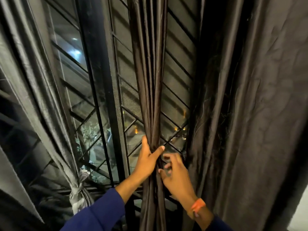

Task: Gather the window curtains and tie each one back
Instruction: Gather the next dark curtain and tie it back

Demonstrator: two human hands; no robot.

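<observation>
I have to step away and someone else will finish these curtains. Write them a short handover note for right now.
Left hand: clamped around the middle curtain, holding its folds bunched into a rope.
Right hand: fingers spread beside the bunch just below the left hand, blurred, not clearly gripping.
Done: the left curtain is gathered and knotted low with its tie.
Left: no tie shows on the middle curtain, so it needs binding where the left hand holds it. The right curtain hangs loose, ungathered and untied.
The window grille lies behind all three.
</observation>
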